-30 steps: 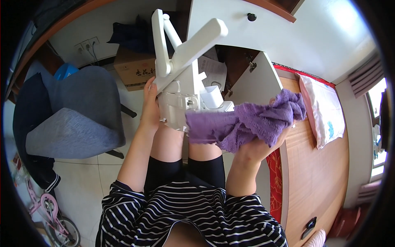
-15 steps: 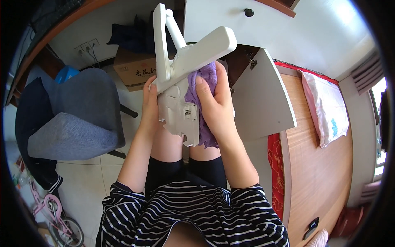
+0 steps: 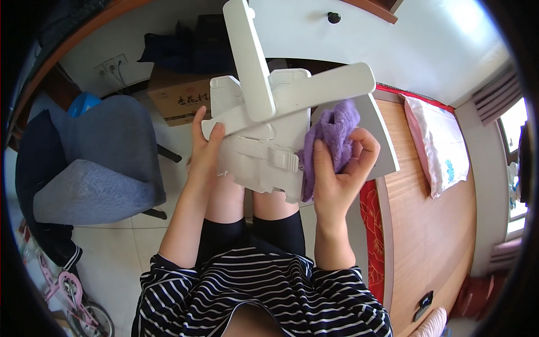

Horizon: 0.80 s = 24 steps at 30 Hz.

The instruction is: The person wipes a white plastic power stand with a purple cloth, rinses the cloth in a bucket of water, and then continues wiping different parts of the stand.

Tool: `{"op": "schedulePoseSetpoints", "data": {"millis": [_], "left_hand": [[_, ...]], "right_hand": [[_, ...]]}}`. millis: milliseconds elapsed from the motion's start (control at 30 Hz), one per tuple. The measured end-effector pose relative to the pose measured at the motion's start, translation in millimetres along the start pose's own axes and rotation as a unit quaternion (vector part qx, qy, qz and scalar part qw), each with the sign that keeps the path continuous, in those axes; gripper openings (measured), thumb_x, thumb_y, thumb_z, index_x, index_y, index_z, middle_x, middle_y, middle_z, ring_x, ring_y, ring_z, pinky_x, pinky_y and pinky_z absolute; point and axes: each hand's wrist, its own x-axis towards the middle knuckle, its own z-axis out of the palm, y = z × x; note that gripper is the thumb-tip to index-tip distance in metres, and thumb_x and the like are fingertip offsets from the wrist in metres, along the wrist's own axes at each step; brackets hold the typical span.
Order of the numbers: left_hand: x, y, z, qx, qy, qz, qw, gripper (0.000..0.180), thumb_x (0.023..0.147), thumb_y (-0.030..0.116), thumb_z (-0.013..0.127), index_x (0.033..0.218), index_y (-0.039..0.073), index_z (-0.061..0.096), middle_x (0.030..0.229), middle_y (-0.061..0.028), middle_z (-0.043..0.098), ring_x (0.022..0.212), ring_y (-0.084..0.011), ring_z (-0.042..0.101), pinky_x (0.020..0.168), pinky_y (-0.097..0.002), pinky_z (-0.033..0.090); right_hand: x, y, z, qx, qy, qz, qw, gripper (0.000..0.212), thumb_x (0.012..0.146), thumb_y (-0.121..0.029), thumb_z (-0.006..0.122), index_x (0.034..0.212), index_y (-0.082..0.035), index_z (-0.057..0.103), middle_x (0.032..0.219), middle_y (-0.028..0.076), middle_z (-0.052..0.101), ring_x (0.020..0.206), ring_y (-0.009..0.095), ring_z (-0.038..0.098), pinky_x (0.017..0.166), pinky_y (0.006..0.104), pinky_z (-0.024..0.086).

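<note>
Weight looked like the main trouble. The white plastic unit (image 3: pixel 252 168) was held up over the person's thighs (image 3: pixel 275 206), and only the left hand (image 3: pixel 205 143) plainly gripped it, thumb across the front near its left edge. The right hand (image 3: pixel 339 174) was closed on a bunched purple cloth (image 3: pixel 339 124) at the unit's right edge — no firm hold on the plastic showed there. A hard push from that side could have twisted the unit loose and dropped it on the tiled floor (image 3: pixel 115 247). The slanted arm (image 3: pixel 314 92), its lower end beside the left thumb, might have pinched skin if it turned — whether it was locked could not be told. Cloth fibres could also have snagged on the raised tab (image 3: pixel 284 160).
</note>
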Motion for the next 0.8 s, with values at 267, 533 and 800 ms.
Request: {"op": "schedulePoseSetpoints", "data": {"millis": [267, 533, 800], "left_hand": [[-1, -1, 5, -0.051, -0.068, 0.011, 0.996, 0.067, 0.091, 0.037, 0.065, 0.141, 0.002, 0.035, 0.132, -0.0143, 0.048, 0.121, -0.0211, 0.047, 0.104, -0.0336, 0.037], [0, -8, 4, -0.045, -0.034, 0.033, 0.998, 0.068, 0.091, 0.037, 0.065, 0.139, -0.001, 0.035, 0.130, -0.0143, 0.049, 0.120, -0.0199, 0.048, 0.103, -0.0330, 0.038], [2, -6, 6, -0.048, -0.028, 0.036, 0.998, 0.063, 0.093, 0.033, 0.064, 0.137, -0.001, 0.036, 0.128, -0.0139, 0.050, 0.118, -0.0189, 0.048, 0.102, -0.0318, 0.038]], "right_hand": [[36, -16, 8, -0.337, -0.137, -0.264, 0.893, 0.044, 0.068, 0.004, 0.067, 0.110, -0.005, 0.068, 0.127, 0.015, 0.054, 0.099, 0.031, 0.053, 0.084, 0.0368, 0.048], [63, -5, 9, -0.421, -0.197, -0.306, 0.831, 0.043, 0.070, -0.001, 0.063, 0.113, -0.005, 0.068, 0.126, 0.008, 0.060, 0.094, 0.027, 0.055, 0.083, 0.0352, 0.049], [79, -4, 3, -0.445, -0.130, -0.326, 0.824, 0.039, 0.071, -0.002, 0.061, 0.109, -0.007, 0.069, 0.120, 0.007, 0.061, 0.091, 0.027, 0.054, 0.080, 0.0342, 0.050]]}}
